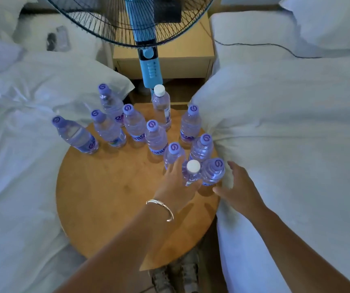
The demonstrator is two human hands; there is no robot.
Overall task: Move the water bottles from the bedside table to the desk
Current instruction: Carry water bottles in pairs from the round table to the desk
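Observation:
Several clear water bottles stand on the round wooden bedside table [115, 199], most with purple caps. A white-capped bottle [191, 173] and a purple-capped bottle [213, 171] stand together near the table's right edge. My left hand [175, 183] reaches to the white-capped bottle with its fingers straight, and the bottle sits between forefinger and thumb. Just right of the purple-capped bottle is my right hand [240, 187], fingers spread and holding nothing. Another white-capped bottle [161, 106] stands at the far edge.
White beds with rumpled sheets flank the table on the left [22, 166] and right [296, 144]. A blue standing fan [146, 39] and a wooden nightstand [180, 58] stand behind the table. A dark cable [275, 46] lies on the right bed.

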